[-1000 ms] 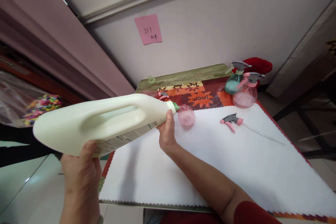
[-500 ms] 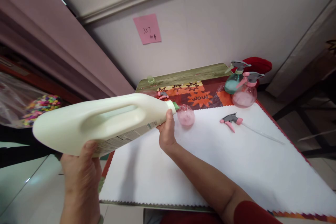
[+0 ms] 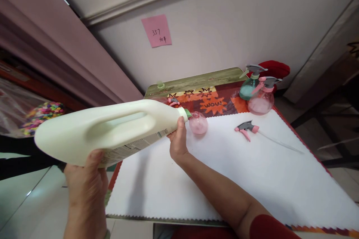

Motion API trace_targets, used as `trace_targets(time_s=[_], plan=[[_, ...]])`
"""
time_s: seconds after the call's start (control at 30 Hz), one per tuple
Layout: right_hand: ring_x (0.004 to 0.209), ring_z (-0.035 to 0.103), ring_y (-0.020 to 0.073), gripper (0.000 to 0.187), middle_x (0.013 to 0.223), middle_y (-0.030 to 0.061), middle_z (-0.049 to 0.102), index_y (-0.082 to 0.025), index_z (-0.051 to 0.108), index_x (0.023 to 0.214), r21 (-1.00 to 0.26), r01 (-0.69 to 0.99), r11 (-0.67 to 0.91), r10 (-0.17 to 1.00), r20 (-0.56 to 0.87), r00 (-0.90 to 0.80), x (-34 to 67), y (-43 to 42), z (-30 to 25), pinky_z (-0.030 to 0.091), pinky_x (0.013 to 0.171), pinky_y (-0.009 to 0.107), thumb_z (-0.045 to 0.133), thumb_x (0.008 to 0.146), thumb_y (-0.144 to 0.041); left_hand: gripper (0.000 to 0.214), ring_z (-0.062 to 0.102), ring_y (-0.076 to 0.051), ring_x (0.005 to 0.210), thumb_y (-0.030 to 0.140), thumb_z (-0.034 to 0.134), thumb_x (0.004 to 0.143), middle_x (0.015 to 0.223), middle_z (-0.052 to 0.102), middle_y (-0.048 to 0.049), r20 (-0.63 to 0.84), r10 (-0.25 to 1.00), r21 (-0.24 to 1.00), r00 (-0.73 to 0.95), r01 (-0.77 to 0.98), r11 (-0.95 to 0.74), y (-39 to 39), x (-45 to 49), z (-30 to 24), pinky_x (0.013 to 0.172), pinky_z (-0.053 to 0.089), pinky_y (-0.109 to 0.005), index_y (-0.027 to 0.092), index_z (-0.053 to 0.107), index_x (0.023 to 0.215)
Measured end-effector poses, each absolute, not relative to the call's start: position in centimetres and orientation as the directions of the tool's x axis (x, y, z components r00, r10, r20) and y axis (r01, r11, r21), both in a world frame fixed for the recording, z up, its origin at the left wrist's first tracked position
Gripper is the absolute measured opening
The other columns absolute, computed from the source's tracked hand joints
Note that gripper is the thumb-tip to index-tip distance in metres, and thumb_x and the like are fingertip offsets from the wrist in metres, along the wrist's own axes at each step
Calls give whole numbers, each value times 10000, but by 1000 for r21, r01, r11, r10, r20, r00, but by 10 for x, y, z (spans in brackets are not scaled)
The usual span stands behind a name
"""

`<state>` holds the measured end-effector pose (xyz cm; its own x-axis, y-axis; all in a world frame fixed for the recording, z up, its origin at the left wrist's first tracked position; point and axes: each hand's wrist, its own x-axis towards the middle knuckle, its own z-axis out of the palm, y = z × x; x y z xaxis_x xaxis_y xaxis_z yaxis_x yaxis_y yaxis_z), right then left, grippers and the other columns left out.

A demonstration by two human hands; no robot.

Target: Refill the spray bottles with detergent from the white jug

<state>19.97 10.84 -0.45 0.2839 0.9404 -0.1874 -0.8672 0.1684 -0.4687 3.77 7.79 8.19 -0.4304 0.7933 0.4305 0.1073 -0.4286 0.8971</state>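
While I watch through the head camera, both hands are busy with one white jug (image 3: 112, 129), which lies nearly level in the air, its green spout (image 3: 187, 113) touching or just short of the mouth of the small pink bottle (image 3: 198, 124). My left hand (image 3: 86, 183) is cupped under the jug's base, well away from the pink bottle on the near left, fingers curled up its side; I judge it carries the weight and sets the tilt. My right hand (image 3: 178, 143) is closed around the jug's neck just beside the pink bottle, thumb up along the shoulder, probably to steady the spout; whether its fingers also touch the bottle I cannot tell. The pink bottle stands upright and capless at the far edge of a white cloth (image 3: 224, 171), which looks laid there to catch drips. To the right of the pink bottle, on the same cloth, a loose trigger sprayer (image 3: 246, 127) lies on its side, its dip tube (image 3: 280, 143) trailing away from the bottle. Beyond that, farther right and back, a teal spray bottle (image 3: 246, 89) and a pink spray bottle (image 3: 262, 102) stand touching, both capped with triggers. Behind the pink bottle a patterned mat (image 3: 213, 104) covers the surface (image 3: 196, 80), and another small sprayer head (image 3: 174, 101) lies on it to the left.
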Motion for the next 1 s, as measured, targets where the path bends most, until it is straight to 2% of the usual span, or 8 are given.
trace_targets(time_s=[0.23,0.63,0.83,1.0], plan=[[1236,633,251,662,1418,96,634,-242,544,1418,-457,-874,165,941,-192,278,199,110,-7,588,921,385,520,908,-663,601,658,-234,1202,306,941,543,1157,756,-46,425,787,900,-446,114,-421,80,38,83,1129,461,-358,218,745,1105],[1231,631,250,668,1409,102,641,-234,537,1422,-449,-880,156,939,-209,274,200,111,-6,590,913,379,516,906,-657,613,639,-234,1244,269,930,566,1234,738,-35,438,783,894,-441,123,-431,79,42,85,1166,422,-376,221,745,1148],[1220,641,241,643,1396,92,651,-242,548,1413,-450,-880,150,940,-211,269,201,111,-5,589,908,373,510,913,-645,595,638,-253,1233,296,954,517,1204,745,-40,461,768,880,-444,116,-460,82,40,83,1171,427,-412,210,757,1072],[1232,635,249,655,1411,105,641,-232,541,1418,-450,-880,150,941,-210,267,200,110,-4,592,904,373,510,912,-647,583,636,-248,1235,297,949,532,1179,749,-41,462,781,881,-419,114,-460,82,41,85,1179,416,-405,216,752,1074]])
